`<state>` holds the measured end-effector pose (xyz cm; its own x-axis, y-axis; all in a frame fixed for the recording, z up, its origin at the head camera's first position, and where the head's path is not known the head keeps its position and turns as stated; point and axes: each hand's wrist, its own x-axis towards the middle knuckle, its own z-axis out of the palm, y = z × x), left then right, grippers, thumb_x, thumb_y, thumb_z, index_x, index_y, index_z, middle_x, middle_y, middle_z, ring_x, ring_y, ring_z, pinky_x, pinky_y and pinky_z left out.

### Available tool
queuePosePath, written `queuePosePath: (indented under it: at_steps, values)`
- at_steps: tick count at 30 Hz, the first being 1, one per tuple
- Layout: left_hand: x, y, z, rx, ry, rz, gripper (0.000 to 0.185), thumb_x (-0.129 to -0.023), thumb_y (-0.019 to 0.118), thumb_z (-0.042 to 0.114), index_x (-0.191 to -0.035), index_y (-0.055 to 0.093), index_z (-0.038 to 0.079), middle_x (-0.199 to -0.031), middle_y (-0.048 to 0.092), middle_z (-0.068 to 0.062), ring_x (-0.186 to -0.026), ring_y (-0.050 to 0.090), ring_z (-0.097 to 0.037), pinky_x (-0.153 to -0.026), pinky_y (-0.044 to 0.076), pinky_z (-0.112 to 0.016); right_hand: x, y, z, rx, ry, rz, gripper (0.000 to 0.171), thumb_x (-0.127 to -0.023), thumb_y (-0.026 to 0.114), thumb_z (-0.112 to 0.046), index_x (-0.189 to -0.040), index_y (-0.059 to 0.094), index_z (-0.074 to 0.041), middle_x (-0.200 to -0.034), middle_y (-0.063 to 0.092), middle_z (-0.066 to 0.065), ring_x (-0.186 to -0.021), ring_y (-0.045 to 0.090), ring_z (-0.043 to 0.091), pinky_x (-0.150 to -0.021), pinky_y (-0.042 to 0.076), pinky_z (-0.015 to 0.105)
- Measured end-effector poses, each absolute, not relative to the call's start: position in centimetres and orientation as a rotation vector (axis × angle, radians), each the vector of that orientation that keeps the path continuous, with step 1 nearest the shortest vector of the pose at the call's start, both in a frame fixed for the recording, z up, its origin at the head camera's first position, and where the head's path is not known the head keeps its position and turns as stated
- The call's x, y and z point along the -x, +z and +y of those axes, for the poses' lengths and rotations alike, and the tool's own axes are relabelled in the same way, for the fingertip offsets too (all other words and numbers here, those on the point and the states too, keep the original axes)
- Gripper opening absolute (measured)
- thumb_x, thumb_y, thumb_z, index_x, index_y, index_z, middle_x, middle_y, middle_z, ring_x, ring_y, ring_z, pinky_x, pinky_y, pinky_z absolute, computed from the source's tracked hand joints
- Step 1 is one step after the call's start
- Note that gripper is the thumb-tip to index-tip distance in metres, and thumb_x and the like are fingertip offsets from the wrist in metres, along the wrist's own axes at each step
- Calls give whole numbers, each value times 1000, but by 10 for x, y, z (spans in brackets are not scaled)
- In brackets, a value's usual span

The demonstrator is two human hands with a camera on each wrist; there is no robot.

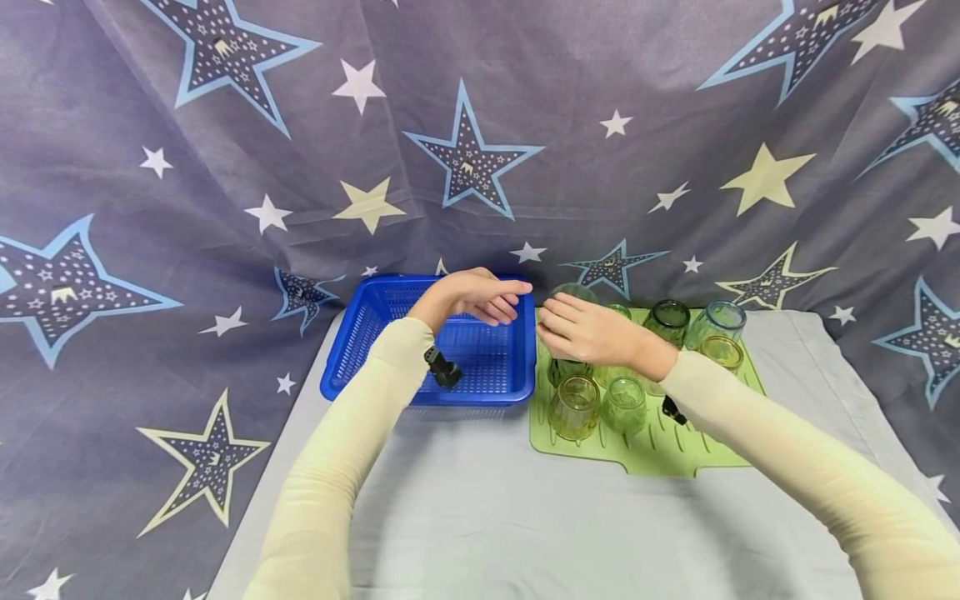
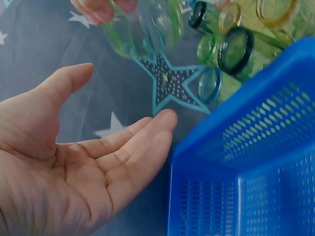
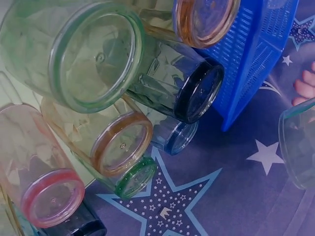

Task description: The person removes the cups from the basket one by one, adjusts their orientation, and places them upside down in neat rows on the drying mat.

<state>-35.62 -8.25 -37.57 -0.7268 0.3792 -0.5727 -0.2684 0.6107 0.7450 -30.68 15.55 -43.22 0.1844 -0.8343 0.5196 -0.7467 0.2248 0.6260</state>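
Observation:
My right hand (image 1: 592,329) grips a pale green clear glass (image 2: 142,29) above the drying mat, near the basket's right side. In the right wrist view this glass (image 3: 298,142) shows at the right edge, with fingertips on it. My left hand (image 1: 480,296) is held over the blue basket (image 1: 525,367), palm turned toward the glass, thumb apart from the extended fingers. It holds nothing, and a gap separates it from the glass in the left wrist view. Below the right hand, an amber glass (image 1: 574,408) and a green glass (image 1: 624,407) stand bases up on the mat.
The green drying mat (image 1: 660,454) bears several more glasses, among them a dark one (image 1: 669,317), a blue one (image 1: 723,317) and a pink-based one (image 3: 53,196). A star-print curtain (image 1: 465,50) hangs behind the pale-covered table (image 1: 480,508).

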Motion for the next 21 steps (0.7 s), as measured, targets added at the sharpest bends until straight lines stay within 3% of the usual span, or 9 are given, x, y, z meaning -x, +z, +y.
queuePosePath:
  at_steps: [9, 16, 21]
  values:
    - [361, -382, -110, -46, 1006, 2199, 59, -96, 65, 49, -133, 64, 2, -125, 72, -16, -113, 71, -25, -105, 54, -41, 308, -421, 168, -1473, 75, -1689, 17, -96, 56, -9, -97, 67, 2, -95, 67, 17, -88, 63, 33, -84, 57, 42]
    - [362, -387, -130, -10, 956, 2222, 63, -97, 64, 46, -141, 57, 2, -136, 66, -18, -127, 64, -30, -113, 47, -45, 310, -415, 181, -1388, 185, -1771, 9, -89, 63, -5, -92, 68, 1, -92, 68, 17, -86, 62, 33, -83, 57, 41]
    - [363, -388, -142, 41, 950, 2234, 74, -94, 68, 45, -151, 46, 3, -139, 64, -17, -132, 59, -30, -116, 43, -46, 310, -413, 192, -1326, 232, -1848, 12, -91, 60, -7, -95, 68, 0, -93, 67, 15, -86, 62, 32, -81, 57, 39]
